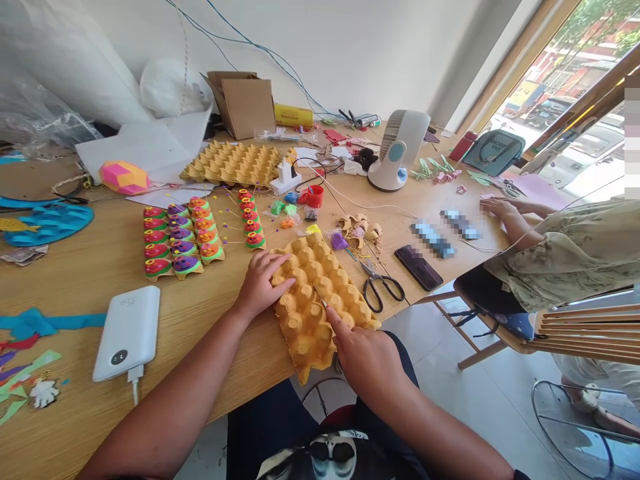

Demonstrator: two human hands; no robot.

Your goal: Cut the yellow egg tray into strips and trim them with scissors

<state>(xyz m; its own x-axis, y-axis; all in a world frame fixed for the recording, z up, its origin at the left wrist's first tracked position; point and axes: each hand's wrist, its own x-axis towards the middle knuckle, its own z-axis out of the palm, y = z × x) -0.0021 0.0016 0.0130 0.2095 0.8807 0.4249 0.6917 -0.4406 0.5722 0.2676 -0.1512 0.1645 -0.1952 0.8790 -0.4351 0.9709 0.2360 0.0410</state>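
Observation:
A yellow moulded-pulp egg tray (pixel 303 343) lies at the table's front edge, with its near end jutting past the edge. My left hand (pixel 261 280) rests on the tray's left side, fingers and thumb spread over the cups. In my right hand (pixel 367 353) is a small knife (pixel 323 302), mostly hidden by the fingers. Its thin blade meets the tray between two rows of cups, and my index finger stretches along it. To the right of the tray lie black-handled scissors (pixel 383 287). Torn tray pieces (pixel 370 230) and crumbs are scattered behind them.
Painted egg-cup strips (pixel 185 237) stand at the left, near a white power bank (pixel 127 333). Another egg tray (pixel 233 162) and a white fan (pixel 400 150) are farther back. A phone (pixel 419 267) lies right of the scissors. Another person's hands (pixel 500 208) rest on the table at right.

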